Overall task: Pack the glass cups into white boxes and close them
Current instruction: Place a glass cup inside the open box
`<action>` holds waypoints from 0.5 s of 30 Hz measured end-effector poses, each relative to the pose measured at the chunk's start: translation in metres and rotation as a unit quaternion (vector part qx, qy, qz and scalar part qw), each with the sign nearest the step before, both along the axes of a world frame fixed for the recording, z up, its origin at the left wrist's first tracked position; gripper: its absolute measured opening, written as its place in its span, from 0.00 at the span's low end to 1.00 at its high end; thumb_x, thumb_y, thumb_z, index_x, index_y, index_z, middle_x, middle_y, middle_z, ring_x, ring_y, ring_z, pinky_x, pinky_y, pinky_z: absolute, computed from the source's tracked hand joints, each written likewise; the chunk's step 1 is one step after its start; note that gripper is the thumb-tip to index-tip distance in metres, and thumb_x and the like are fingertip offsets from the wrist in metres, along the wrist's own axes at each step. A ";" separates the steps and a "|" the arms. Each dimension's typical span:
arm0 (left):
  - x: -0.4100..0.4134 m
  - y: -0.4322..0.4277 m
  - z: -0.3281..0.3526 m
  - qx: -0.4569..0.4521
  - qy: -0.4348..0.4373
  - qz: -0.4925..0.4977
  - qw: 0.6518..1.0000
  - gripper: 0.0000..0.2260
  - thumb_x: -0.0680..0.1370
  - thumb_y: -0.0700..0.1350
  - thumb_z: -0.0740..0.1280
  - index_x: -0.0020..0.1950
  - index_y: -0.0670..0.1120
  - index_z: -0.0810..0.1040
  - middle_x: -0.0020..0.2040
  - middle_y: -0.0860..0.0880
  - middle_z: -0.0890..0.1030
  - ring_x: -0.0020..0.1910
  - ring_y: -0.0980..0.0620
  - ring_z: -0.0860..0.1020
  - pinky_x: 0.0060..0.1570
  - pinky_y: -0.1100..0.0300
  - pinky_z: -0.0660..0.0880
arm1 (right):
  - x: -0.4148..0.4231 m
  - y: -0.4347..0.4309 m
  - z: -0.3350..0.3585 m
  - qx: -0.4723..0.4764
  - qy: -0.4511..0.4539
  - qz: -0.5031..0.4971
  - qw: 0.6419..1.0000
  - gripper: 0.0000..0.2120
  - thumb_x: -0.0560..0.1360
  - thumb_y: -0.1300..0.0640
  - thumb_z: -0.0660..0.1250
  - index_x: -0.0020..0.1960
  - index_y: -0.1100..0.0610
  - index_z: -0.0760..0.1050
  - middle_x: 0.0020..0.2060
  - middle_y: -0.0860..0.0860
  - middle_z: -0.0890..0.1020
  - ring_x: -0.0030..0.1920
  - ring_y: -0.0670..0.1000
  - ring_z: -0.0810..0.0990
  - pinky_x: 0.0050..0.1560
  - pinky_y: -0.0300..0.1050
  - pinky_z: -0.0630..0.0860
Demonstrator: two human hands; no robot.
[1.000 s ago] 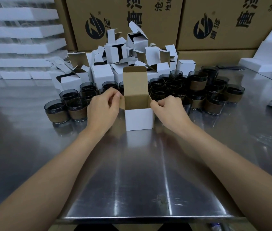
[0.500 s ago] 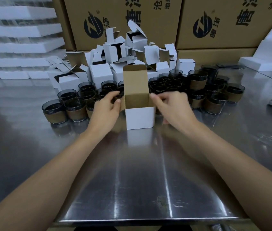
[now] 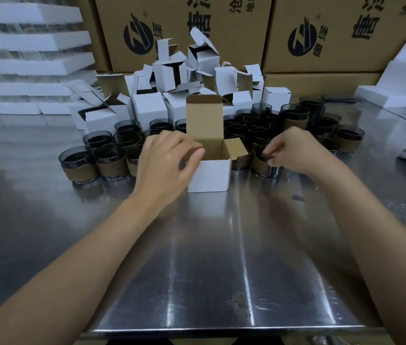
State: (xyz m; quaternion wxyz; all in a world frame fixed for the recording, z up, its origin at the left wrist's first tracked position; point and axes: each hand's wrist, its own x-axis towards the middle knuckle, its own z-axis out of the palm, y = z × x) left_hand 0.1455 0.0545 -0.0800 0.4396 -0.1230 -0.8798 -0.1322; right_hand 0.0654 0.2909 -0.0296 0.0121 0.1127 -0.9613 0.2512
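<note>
The left brown carton [image 3: 177, 33] bears a round black logo and a large 唐. The right brown carton [image 3: 333, 53] shows the same

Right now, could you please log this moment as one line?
left hand: holds white box | right hand: grips glass cup | lid: up

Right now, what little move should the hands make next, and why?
Probably the right hand should lift the glass cup it pinches by the rim and lower it into the white box. The box stands open just beside the cup, its lid flap upright, no cup shows inside it, and the left hand grips its side to steady it.
</note>
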 end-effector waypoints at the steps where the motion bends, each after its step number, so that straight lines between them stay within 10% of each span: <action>1: 0.000 0.000 -0.001 -0.002 -0.019 -0.001 1.000 0.14 0.80 0.51 0.60 0.49 0.45 0.83 0.46 0.51 0.81 0.49 0.49 0.76 0.52 0.58 0.63 | 0.001 0.004 0.003 0.011 -0.009 0.000 1.000 0.17 0.72 0.67 0.70 0.35 0.46 0.78 0.39 0.48 0.80 0.50 0.54 0.80 0.57 0.51 0.78; 5: -0.002 0.000 -0.003 0.019 -0.055 -0.001 0.998 0.17 0.80 0.55 0.58 0.48 0.47 0.83 0.47 0.52 0.79 0.52 0.52 0.74 0.55 0.58 0.62 | 0.004 0.015 0.011 0.039 0.010 -0.029 0.999 0.22 0.73 0.69 0.58 0.34 0.45 0.80 0.46 0.53 0.82 0.48 0.56 0.78 0.53 0.53 0.78; 11: -0.001 0.000 -0.004 0.037 -0.056 -0.002 0.998 0.19 0.81 0.55 0.57 0.47 0.47 0.83 0.48 0.52 0.79 0.52 0.53 0.74 0.56 0.59 0.61 | 0.006 0.007 0.008 0.034 -0.013 0.011 0.999 0.12 0.72 0.44 0.72 0.42 0.53 0.83 0.47 0.51 0.82 0.51 0.52 0.78 0.55 0.54 0.77; 15: -0.003 -0.001 -0.005 0.041 -0.071 0.012 0.997 0.16 0.79 0.55 0.60 0.48 0.47 0.83 0.52 0.51 0.78 0.57 0.53 0.72 0.58 0.59 0.60 | 0.002 0.005 0.004 0.025 -0.004 0.032 0.999 0.05 0.74 0.55 0.73 0.42 0.56 0.83 0.52 0.54 0.82 0.57 0.54 0.77 0.54 0.45 0.73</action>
